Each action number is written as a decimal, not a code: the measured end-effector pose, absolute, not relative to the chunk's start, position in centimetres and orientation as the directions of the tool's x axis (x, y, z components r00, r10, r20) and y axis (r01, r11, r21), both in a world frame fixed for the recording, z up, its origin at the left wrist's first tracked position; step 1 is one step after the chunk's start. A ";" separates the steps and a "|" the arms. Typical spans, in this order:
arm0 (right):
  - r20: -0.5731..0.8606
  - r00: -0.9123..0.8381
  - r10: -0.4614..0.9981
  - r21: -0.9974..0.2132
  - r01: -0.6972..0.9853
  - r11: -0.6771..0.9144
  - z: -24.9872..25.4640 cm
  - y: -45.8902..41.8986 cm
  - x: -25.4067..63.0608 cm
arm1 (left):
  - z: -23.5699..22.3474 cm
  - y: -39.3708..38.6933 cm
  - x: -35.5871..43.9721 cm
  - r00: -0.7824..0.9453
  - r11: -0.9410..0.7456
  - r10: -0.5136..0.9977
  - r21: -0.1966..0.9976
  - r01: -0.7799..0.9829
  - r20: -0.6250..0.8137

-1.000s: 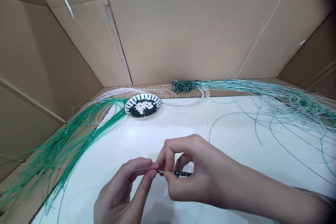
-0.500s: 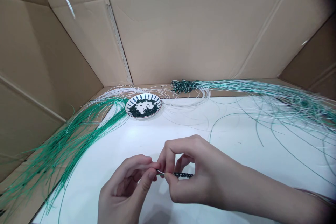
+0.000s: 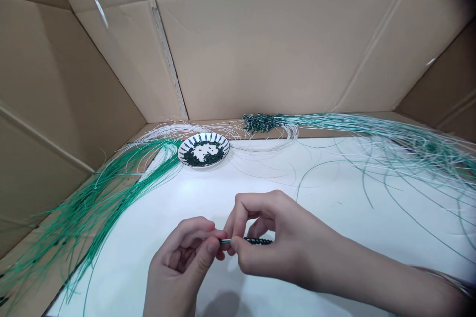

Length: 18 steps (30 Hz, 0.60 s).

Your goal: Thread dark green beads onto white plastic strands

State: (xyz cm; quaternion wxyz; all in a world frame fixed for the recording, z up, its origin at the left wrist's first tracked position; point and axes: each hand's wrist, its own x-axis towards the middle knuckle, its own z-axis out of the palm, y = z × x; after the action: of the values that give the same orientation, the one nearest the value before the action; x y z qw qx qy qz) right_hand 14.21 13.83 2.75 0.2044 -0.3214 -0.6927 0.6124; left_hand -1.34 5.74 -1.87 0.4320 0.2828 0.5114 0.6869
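Note:
My left hand [image 3: 182, 267] and my right hand [image 3: 267, 237] meet low in the middle of the view, over a white tabletop [image 3: 334, 218]. Between them runs a thin green wire with dark green beads strung on it [image 3: 256, 241]. My right thumb and fingers pinch the beaded part. My left thumb and forefinger pinch the bare wire end just left of it. Further back stands a small patterned dish [image 3: 203, 149] holding several dark green beads.
Loose green strands [image 3: 85, 208] fan out at the left, white strands [image 3: 174, 131] curve behind the dish. A bundle of beaded strands [image 3: 262, 122] lies at the back, its green tails [image 3: 409, 143] spreading right. Cardboard walls [image 3: 260, 49] enclose the table.
Both hands stay pinched on the beaded wire. My left hand has shifted slightly right and up, and the wire sits a little higher between the fingers.

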 end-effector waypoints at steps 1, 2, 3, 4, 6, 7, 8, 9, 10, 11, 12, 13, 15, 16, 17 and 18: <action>-0.121 -0.706 0.697 -0.980 0.199 0.031 2.8 13.8 14.2 | -1.7 5.7 -1.2 -0.469 -0.104 0.881 0.947 -0.305 -0.055; -0.139 -0.701 0.700 -0.979 0.204 0.011 3.0 13.9 14.2 | -1.6 5.7 -1.0 -0.482 -0.105 0.874 0.947 -0.305 -0.058; -0.161 -0.697 0.699 -0.977 0.212 -0.013 3.1 13.9 14.2 | -1.5 5.7 -0.9 -0.499 -0.108 0.864 0.947 -0.302 -0.061; -0.187 -0.694 0.695 -0.975 0.220 -0.043 3.3 14.0 14.1 | -1.4 5.7 -0.7 -0.517 -0.110 0.854 0.948 -0.297 -0.063; -0.234 -0.692 0.683 -0.969 0.221 -0.108 3.7 14.1 14.0 | -1.3 5.7 -0.6 -0.546 -0.117 0.835 0.950 -0.288 -0.063; -0.249 -0.693 0.676 -0.967 0.215 -0.137 3.9 14.2 14.0 | -1.3 5.7 -0.6 -0.550 -0.124 0.833 0.951 -0.282 -0.055; -0.261 -0.694 0.671 -0.965 0.208 -0.160 4.0 14.3 13.9 | -1.4 5.8 -0.7 -0.537 -0.129 0.843 0.954 -0.272 -0.039; -0.270 -0.695 0.666 -0.963 0.203 -0.179 4.1 14.4 13.8 | -1.5 5.8 -0.8 -0.520 -0.140 0.854 0.956 -0.257 -0.014; -0.275 -0.699 0.660 -0.961 0.193 -0.196 4.0 14.5 13.8 | -1.7 5.8 -0.9 -0.508 -0.158 0.861 0.960 -0.232 0.019; -0.274 -0.707 0.652 -0.961 0.181 -0.208 4.0 14.5 13.8 | -1.8 5.8 -1.0 -0.504 -0.184 0.862 0.963 -0.197 0.062; -0.273 -0.716 0.642 -0.961 0.169 -0.220 3.8 14.6 13.8 | -1.9 5.8 -1.0 -0.506 -0.211 0.856 0.966 -0.150 0.108; -0.270 -0.724 0.635 -0.961 0.158 -0.229 3.7 14.6 13.8 | -1.9 5.8 -0.8 -0.523 -0.237 0.838 0.967 -0.097 0.153; -0.260 -0.741 0.619 -0.960 0.130 -0.247 3.4 14.6 13.9 | -1.9 5.6 -0.3 -0.577 -0.279 0.783 0.960 0.006 0.231; -0.256 -0.748 0.612 -0.959 0.120 -0.255 3.2 14.6 13.9 | -1.8 5.6 0.1 -0.606 -0.289 0.752 0.956 0.048 0.258; -0.254 -0.751 0.609 -0.959 0.113 -0.260 3.1 14.6 13.9 | -1.7 5.5 0.4 -0.637 -0.297 0.719 0.951 0.079 0.278; -0.252 -0.756 0.605 -0.959 0.110 -0.262 3.1 14.6 13.9 | -1.6 5.4 0.8 -0.656 -0.301 0.696 0.948 0.101 0.291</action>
State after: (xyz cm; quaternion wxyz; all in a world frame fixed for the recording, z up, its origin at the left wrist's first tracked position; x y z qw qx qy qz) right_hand 13.89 14.64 3.07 0.1686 -0.3062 -0.5837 0.7329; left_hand 0.78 5.42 -1.60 0.2062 0.3598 0.5542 0.7218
